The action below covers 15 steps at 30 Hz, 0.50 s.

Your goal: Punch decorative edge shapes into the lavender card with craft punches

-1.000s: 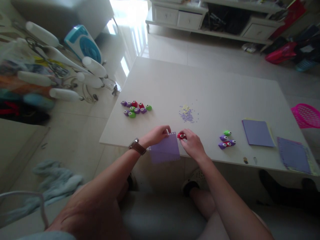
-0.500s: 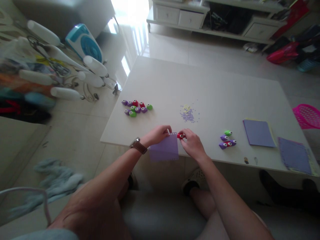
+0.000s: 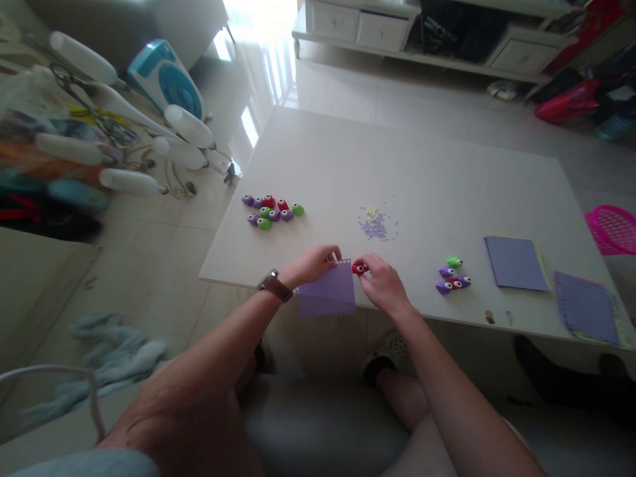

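At the table's near edge, my left hand (image 3: 320, 263) pinches the far edge of a purple sheet of paper (image 3: 328, 291), whose edges show rows of small punched holes. The sheet overhangs the table edge. My right hand (image 3: 382, 281) is closed round a small red hole punch (image 3: 359, 268) with an eye-like top, at the sheet's far right corner. Whether the punch's jaw is on the paper, I cannot tell. Beyond the hands lies a scatter of tiny purple and yellow paper bits (image 3: 375, 224).
Several purple, green and red punches (image 3: 271, 213) cluster on the left of the white table (image 3: 422, 172), with another group (image 3: 453, 277) to the right. Farther right lie a stack of purple paper (image 3: 517, 263) and a second, edge-punched stack (image 3: 586, 307). A pink basket (image 3: 613, 228) stands beyond the table's right side.
The view has shifted very slightly. Both hands keep their hold on the sheet and the red punch, in nearly the same place.
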{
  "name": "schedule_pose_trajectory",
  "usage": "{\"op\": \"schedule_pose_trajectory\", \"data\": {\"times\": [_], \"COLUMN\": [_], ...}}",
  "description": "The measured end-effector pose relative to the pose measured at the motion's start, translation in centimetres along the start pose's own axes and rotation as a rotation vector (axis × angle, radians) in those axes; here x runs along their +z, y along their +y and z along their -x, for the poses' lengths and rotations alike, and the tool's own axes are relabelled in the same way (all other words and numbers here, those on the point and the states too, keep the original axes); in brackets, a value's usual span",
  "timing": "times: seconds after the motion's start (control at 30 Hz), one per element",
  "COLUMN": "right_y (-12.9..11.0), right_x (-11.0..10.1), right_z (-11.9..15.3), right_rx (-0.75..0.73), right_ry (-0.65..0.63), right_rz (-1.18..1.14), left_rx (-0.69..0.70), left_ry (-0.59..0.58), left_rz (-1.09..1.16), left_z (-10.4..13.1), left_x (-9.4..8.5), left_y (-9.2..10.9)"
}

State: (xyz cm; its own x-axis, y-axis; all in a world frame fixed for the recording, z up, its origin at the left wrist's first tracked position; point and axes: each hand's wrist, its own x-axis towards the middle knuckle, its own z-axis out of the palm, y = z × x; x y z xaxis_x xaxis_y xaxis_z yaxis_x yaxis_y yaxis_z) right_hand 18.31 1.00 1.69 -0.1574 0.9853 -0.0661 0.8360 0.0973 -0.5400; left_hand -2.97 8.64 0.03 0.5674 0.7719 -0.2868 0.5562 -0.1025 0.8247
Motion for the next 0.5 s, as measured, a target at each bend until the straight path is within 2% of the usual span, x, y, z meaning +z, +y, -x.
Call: {"op": "schedule_pose_trajectory", "data": {"times": [0.5], "right_y": [-0.24], "right_x": [-0.04], "right_z": [-0.03], "right_rx": [0.027], "right_ry": [0.005], "right_rz": [0.023], "left_rx": [0.011], "left_ry": [-0.019], "left_rz": [0.022], "left_z": [-0.18], "left_x": [0.16], "left_y": [-0.44]}}
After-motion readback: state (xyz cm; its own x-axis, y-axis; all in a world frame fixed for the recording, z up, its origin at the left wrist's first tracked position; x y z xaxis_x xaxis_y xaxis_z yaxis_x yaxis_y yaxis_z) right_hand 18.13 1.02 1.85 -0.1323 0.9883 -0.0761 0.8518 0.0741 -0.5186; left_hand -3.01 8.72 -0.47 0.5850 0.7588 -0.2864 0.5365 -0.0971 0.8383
